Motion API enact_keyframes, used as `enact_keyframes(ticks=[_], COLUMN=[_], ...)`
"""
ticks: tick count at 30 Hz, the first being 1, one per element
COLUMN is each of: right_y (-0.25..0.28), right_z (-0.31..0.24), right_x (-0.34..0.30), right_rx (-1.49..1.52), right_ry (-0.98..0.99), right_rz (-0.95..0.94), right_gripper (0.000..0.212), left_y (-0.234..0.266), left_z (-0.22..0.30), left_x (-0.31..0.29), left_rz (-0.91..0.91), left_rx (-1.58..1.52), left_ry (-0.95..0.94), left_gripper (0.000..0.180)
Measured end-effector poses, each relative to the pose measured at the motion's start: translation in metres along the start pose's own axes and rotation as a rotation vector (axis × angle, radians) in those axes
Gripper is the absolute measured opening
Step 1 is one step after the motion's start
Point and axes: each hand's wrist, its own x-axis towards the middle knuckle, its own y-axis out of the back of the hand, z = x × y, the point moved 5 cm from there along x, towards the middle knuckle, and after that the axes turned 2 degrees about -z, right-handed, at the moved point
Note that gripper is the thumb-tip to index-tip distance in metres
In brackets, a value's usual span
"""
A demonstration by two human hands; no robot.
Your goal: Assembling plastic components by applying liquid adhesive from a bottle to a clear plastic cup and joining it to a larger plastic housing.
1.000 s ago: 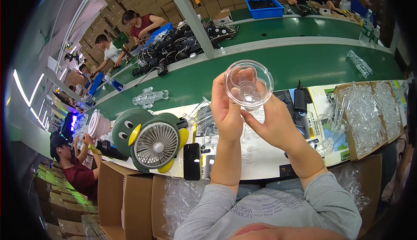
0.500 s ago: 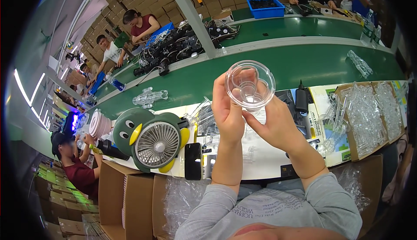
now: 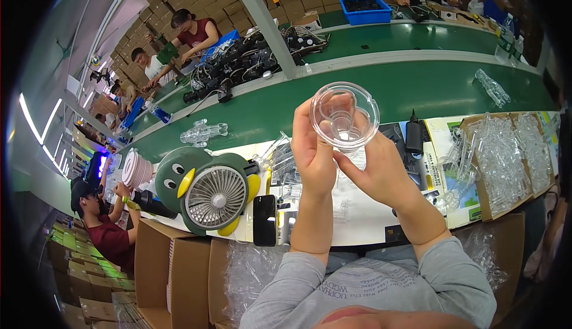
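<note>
Slight rightward shift of the clear plastic cup-shaped part [image 3: 345,133] is noted since the earliest frame; both hands have been carried with it, and their grip is unchanged. At left, an arm of the capped co-worker [image 3: 110,239] has been raised.

The part is held near the centre of the frame, above the table [image 3: 366,224], with its round flanged mouth turned toward the camera. Its left side is gripped by the left hand [image 3: 314,153], fingers curled behind; its lower right side is gripped by the right hand [image 3: 379,171]. Some fingers are seen through the clear wall; the remaining fingertips are hidden.

Left of the hands, a dark green penguin-shaped fan [image 3: 215,201] and a black smartphone [image 3: 264,222] are placed side by side. Right of the hands, a black nozzle bottle [image 3: 413,135] is stood upright. At the right of the frame, a cardboard box [image 3: 485,195] is filled with clear plastic pieces [image 3: 503,162]. Across the green conveyor [image 3: 280,108], one clear bottle-shaped piece [image 3: 204,132] is laid at centre left. At upper centre, cabled black devices [image 3: 244,70] are heaped near a blue bin [image 3: 366,18].
</note>
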Motion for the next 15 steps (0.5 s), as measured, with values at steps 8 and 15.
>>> enact_keyframes(ticks=[8,15], right_y=[-0.0001,-0.0001], right_z=[-0.0005,-0.0009], right_x=[0.0004,-0.0001], right_rx=[-0.003,-0.011], right_ry=[0.012,0.035], right_rz=[0.001,0.019], right_gripper=[0.062,0.063], left_y=[-0.0008,0.0008], left_z=[0.0005,0.0000], left_x=[0.0001,0.0000], left_rz=[0.000,-0.039], left_rx=[-0.022,-0.028], left_ry=[-0.006,-0.011], left_gripper=[0.037,0.036])
